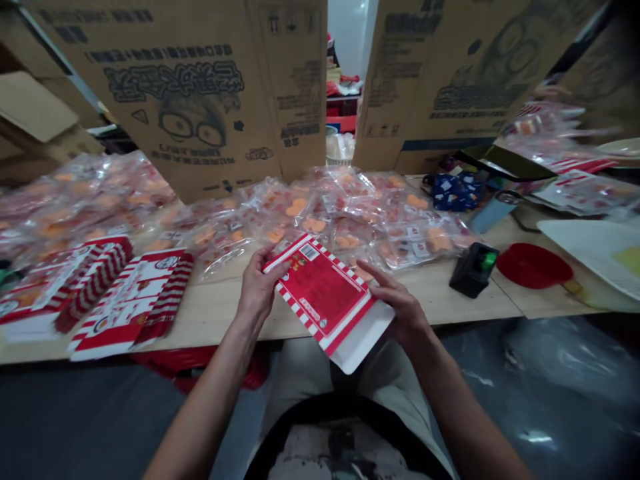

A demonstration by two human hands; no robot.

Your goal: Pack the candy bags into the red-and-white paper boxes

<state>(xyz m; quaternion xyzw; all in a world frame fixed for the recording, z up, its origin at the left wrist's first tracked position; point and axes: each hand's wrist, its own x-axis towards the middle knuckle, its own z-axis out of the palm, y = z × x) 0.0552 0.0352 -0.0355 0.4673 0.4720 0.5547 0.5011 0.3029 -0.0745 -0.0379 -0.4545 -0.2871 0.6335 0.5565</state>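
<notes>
Two large cardboard boxes (200, 93) are standing at the back of the wooden desk (450, 293), with clear packets of orange snacks (345, 213) lying spread before them and stacks of red-and-white striped cartons (130, 300) sitting at the left. Both hands are gripping a flat red-and-white striped carton (330, 300) over the desk's near edge: left hand (257, 290) holding its upper corner, right hand (400, 310) clasping its right side.

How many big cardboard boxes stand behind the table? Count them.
2: one cardboard box at back left, another cardboard box at back right; more may be hidden beyond the frame.
</notes>
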